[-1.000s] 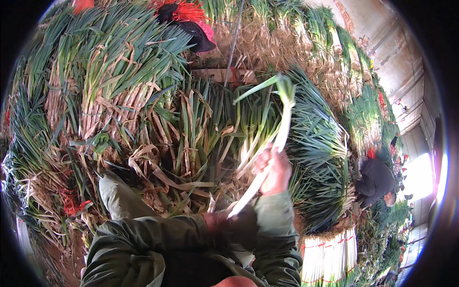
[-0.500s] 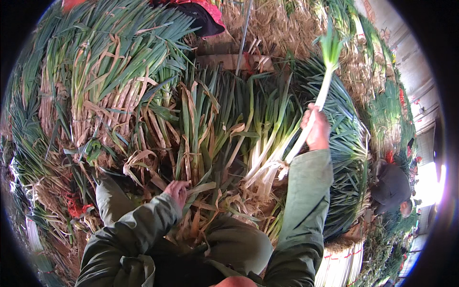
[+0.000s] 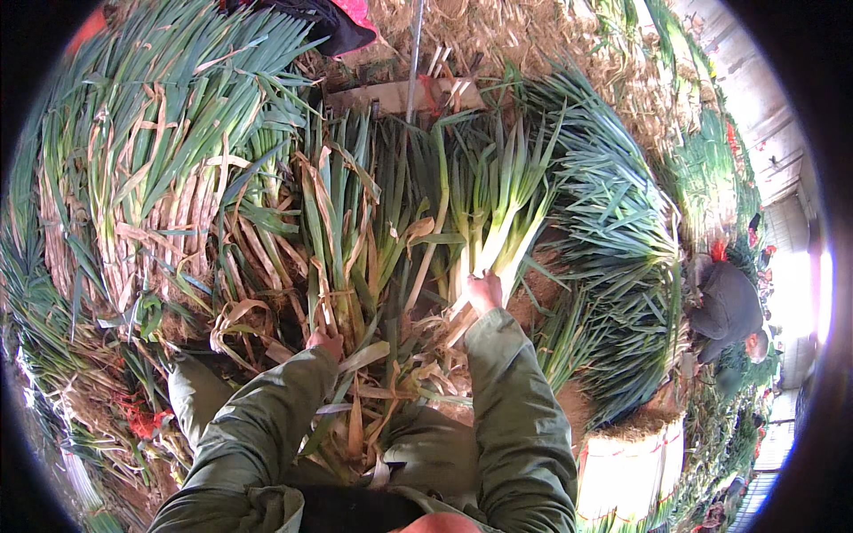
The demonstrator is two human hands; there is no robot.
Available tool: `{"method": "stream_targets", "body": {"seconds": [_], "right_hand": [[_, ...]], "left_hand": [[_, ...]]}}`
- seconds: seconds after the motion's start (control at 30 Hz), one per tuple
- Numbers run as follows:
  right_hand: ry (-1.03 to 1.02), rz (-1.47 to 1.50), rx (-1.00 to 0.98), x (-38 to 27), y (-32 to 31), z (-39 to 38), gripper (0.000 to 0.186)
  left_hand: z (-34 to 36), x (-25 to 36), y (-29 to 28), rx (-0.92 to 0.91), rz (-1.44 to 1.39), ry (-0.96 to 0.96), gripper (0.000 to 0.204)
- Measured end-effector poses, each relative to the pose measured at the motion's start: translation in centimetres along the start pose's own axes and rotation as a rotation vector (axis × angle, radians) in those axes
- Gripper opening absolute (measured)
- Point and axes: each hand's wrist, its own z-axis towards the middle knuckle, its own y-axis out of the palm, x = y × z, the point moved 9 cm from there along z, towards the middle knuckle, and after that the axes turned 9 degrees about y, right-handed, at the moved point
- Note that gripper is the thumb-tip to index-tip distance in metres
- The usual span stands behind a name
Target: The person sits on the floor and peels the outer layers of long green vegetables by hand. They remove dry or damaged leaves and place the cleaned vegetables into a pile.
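Note:
My right hand [image 3: 484, 291] is closed around the white lower stalks of trimmed green onions [image 3: 508, 218], which lie fanned with their leaves pointing away from me. To the left, my left hand [image 3: 326, 344] has its fingers curled at the root end of untrimmed green onions [image 3: 342, 240], which still carry dry brown leaves. Its fingertips are partly hidden among the stalks. Peeled dry leaves [image 3: 364, 355] lie between my two hands and over my lap.
A large pile of untrimmed green onions [image 3: 169, 169] rises at the left. Dark green leaves of stacked bundles [image 3: 613, 222] lie at the right, near a pale tied bundle [image 3: 631, 471]. A thin metal rod [image 3: 415, 62] stands at the back. Another person [image 3: 727, 306] crouches far right.
My right hand has come down and left, bringing the raised green onion onto the trimmed ones. My left hand has shifted slightly to the root end of the untrimmed stalks. The view has shifted too.

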Motion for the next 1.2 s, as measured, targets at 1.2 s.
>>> {"method": "stream_targets", "body": {"seconds": [1.2], "right_hand": [[-0.200, 0.692, -1.054, -33.1, -8.9, -43.6, 0.025]], "left_hand": [[-29.5, 6.0, -14.1, -0.092, -0.848, 1.069, 0.043]]}}
